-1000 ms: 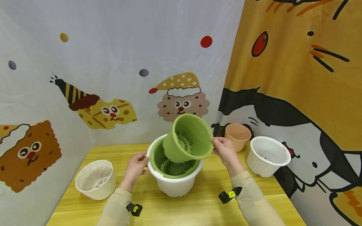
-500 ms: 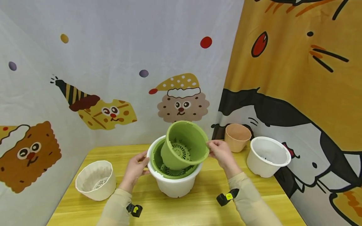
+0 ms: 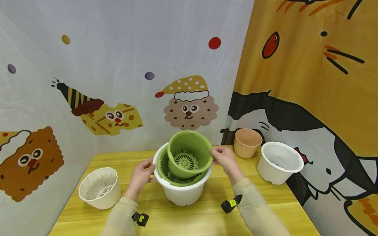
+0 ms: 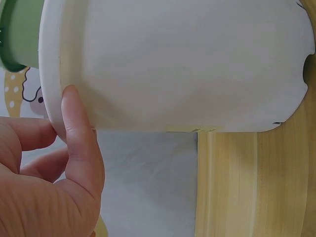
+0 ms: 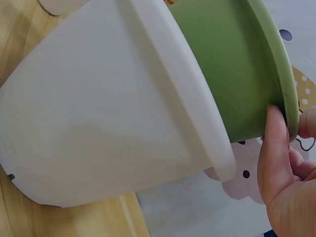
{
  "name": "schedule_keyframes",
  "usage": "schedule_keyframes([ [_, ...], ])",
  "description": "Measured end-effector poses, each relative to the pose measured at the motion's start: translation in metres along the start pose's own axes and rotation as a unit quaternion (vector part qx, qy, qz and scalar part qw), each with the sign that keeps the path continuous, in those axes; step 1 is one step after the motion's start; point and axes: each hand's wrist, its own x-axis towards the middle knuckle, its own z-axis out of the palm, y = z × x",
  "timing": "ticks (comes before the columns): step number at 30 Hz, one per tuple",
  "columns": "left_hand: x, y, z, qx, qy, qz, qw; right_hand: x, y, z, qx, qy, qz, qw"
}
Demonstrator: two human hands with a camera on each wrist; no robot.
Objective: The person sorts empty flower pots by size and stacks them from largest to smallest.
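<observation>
A large white flower pot stands on the table with a green flower pot nested inside it. My left hand grips the white pot's rim at its left side, thumb and fingers on either side of the rim in the left wrist view. A smaller green flower pot, slotted at the bottom, is partly inside the larger green one and tilts toward me. On its right side, my right hand pinches the rim. The right wrist view shows the smaller green pot rising above the white rim.
On the left of the wooden table stands a cream pot with a wavy rim. A peach pot and another white pot stand at the back right. A printed curtain hangs behind the table.
My right hand has lowered the smaller green pot leftward into the larger green one, and its tilt has lessened. My left hand stays on the white pot's rim.
</observation>
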Motion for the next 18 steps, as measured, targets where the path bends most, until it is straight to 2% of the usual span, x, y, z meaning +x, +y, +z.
schedule_keyframes([
  [18, 0.002, -0.002, 0.0, -0.001, -0.003, -0.001, 1.0, 0.009, 0.007, 0.015, -0.095, -0.004, 0.0, 0.995],
])
